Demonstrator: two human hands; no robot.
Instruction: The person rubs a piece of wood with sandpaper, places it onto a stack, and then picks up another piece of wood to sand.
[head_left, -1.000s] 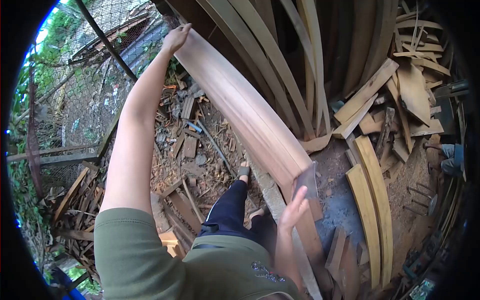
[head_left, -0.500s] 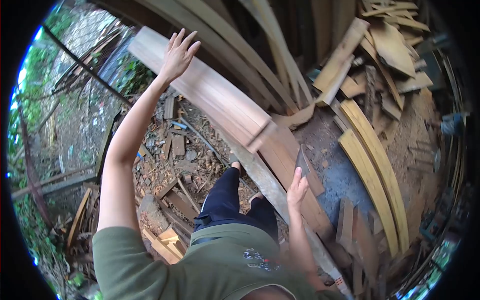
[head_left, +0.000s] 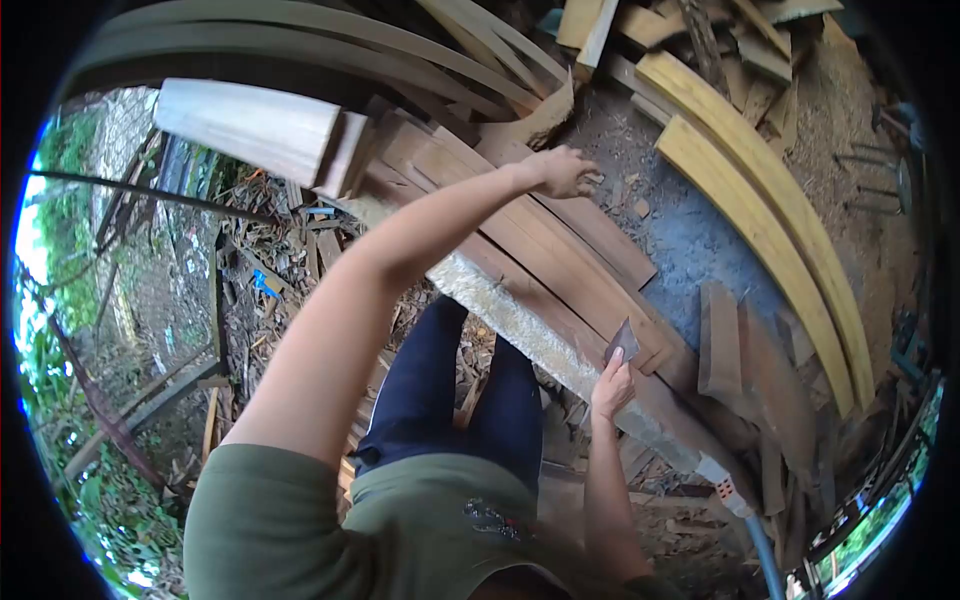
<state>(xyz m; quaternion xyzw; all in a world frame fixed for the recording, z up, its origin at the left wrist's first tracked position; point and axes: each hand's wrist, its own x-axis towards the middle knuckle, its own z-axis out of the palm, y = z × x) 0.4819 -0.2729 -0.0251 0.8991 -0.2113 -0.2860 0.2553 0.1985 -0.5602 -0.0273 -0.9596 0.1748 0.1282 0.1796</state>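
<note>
Pinching a dark sheet [head_left: 621, 341] in the right hand [head_left: 612, 390], thumb along one face, w/ a corner poking out beyond the fingertips, away from the wrist. Held there over the near-right end of the planks [head_left: 570, 255], laid lengthwise from far left to near right, so running off to the far left of those fingers. Reaching across w/ the left hand [head_left: 562, 172], out by the far edge of the same planks, fingers loosely spread and a bit bent, pinching nothing visible. Nearer the dark sheet w/ the right hand by a mile, well apart from it w/ the left. Over at the planks' far-left end, one smooth board [head_left: 245, 120], approx. in line w/ them. Along the near side, a pale ledge [head_left: 520, 325]. Counting up: 1 dark sheet, 1 smooth board, 1 pale ledge, 2 yellow beams [head_left: 770, 225] curving side by side over on the right, plus at least 3 planks, prob. more, edges too overlapped for an exact no.
</note>
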